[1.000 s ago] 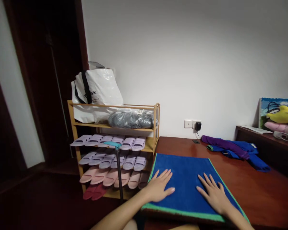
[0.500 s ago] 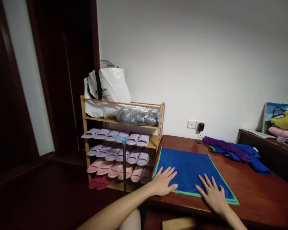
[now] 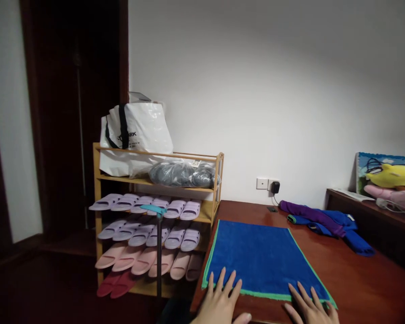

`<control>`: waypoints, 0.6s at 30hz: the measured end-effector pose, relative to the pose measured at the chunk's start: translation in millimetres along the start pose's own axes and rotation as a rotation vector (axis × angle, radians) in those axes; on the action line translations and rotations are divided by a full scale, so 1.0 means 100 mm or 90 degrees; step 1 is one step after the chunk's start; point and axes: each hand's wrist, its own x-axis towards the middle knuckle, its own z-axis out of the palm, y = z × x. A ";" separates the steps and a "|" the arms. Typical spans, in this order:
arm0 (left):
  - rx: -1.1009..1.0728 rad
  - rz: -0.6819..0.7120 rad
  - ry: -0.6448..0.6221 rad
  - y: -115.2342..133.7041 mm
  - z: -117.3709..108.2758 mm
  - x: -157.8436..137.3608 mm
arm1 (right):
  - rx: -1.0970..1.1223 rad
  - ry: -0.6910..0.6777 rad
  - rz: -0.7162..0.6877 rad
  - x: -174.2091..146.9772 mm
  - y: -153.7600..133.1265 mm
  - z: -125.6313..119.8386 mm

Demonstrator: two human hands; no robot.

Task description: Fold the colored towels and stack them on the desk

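1 blue cloth [image 3: 256, 256] with green edging lies flat on the reddish-brown counter [image 3: 351, 274], lower centre of the frame. Of the 2 hands, the left hand [image 3: 220, 299] at bottom centre and the right hand [image 3: 311, 306] at bottom right have fingers spread over the cloth's near edge, unclenched and grasping nothing. At centre right, 1 purple cloth [image 3: 319, 217] lies across other blue cloths [image 3: 359, 243].
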 end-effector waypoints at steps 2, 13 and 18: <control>-0.002 -0.014 0.007 -0.03 -0.03 0.16 | 0.000 -0.029 -0.013 0.15 0.00 -0.14; 0.003 -0.027 -0.127 -0.55 -0.26 1.21 | 0.083 -0.205 -0.006 1.31 0.05 -0.20; 0.010 -0.042 -0.109 -0.73 -0.15 1.43 | 0.088 -0.229 0.013 1.65 -0.02 -0.14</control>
